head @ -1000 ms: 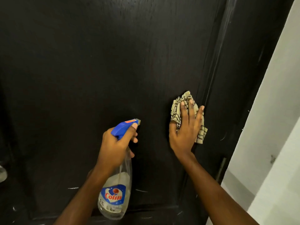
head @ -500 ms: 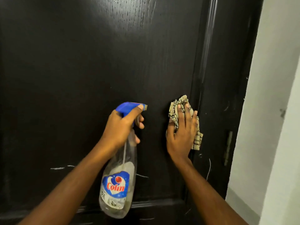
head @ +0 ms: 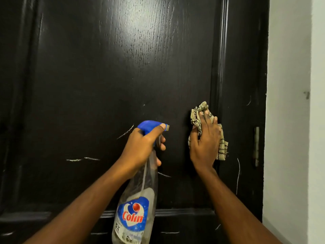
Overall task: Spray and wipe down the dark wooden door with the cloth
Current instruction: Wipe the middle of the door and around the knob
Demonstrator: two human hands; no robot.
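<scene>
1. Head view: the clear spray bottle (head: 135, 217) looks nearly empty, though I cannot be sure.
2. Its long axis stands near upright, nozzle toward the door (head: 105, 76).
3. The left hand (head: 140, 147) grips its neck.
4. Right of the bottle, the right hand (head: 204, 145) presses the cloth (head: 222, 147) against the door with straight fingers.

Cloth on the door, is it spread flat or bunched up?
Bunched up: the cloth shows crumpled folds under the right hand pressing it on the door.

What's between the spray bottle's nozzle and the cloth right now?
Nothing but bare door panel. The head view shows an open stretch from the spray bottle's nozzle to the cloth under the right hand.
</scene>
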